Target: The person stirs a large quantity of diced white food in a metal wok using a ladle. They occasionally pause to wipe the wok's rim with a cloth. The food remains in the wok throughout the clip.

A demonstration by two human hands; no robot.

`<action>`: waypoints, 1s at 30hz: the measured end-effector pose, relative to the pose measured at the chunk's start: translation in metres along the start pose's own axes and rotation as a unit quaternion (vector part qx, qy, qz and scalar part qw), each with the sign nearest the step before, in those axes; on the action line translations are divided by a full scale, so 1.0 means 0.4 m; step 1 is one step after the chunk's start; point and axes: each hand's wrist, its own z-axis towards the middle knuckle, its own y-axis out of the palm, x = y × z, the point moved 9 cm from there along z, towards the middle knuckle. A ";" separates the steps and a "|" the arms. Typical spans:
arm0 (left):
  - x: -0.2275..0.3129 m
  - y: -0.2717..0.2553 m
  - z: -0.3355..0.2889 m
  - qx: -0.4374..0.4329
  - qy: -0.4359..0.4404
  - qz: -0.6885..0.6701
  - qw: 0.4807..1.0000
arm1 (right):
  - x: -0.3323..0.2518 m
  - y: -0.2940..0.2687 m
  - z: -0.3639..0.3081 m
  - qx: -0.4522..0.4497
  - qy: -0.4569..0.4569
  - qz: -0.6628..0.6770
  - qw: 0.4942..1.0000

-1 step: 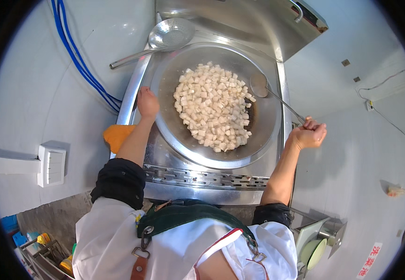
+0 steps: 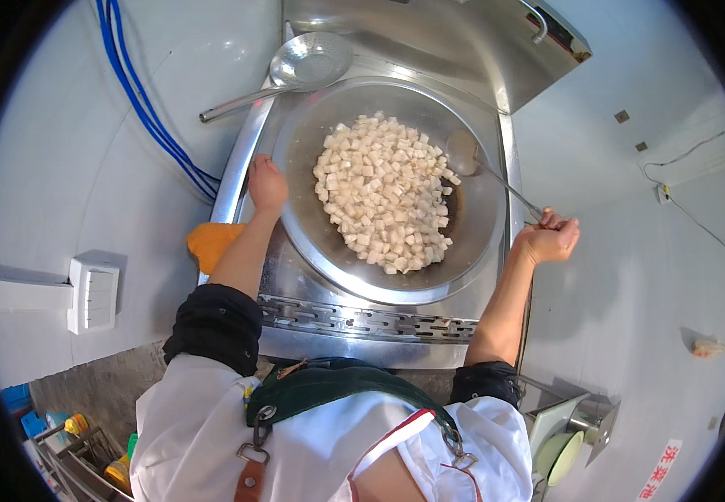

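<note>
Here the right hand point(image 2: 551, 239) holds a ladle point(image 2: 464, 154); whether the left hand point(image 2: 268, 185) grips is unclear.

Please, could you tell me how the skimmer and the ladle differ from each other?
The skimmer has a wide bowl, while the ladle has a clearly smaller one. The right hand holds the ladle; the skimmer lies unheld by the far left rim of the wok. The skimmer's handle points left and toward the person, the ladle's right and toward the person. Both look metallic, with long handles.
</note>
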 end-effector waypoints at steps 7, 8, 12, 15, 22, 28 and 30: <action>0.013 -0.002 -0.003 -0.006 0.009 0.001 1.000 | 0.309 -0.059 -0.048 -0.010 0.261 0.030 0.965; 0.018 -0.005 -0.002 -0.002 0.015 0.000 1.000 | 0.300 -0.051 -0.053 -0.048 0.270 0.032 0.961; 0.016 -0.003 0.001 -0.018 0.000 0.010 1.000 | 0.176 0.029 -0.079 -0.253 0.296 0.091 0.917; 0.012 -0.006 0.000 -0.010 -0.006 0.006 1.000 | 0.019 0.066 -0.078 -0.353 0.294 0.136 0.878; 0.010 -0.002 -0.002 -0.007 0.019 -0.001 1.000 | -0.130 0.057 0.060 -0.194 0.134 0.057 0.970; 0.010 -0.006 -0.002 -0.005 0.007 -0.012 1.000 | 0.125 0.002 0.054 0.029 0.105 0.036 0.993; 0.012 -0.011 -0.003 -0.004 0.003 -0.015 1.000 | 0.207 -0.014 0.028 0.060 0.128 0.045 0.989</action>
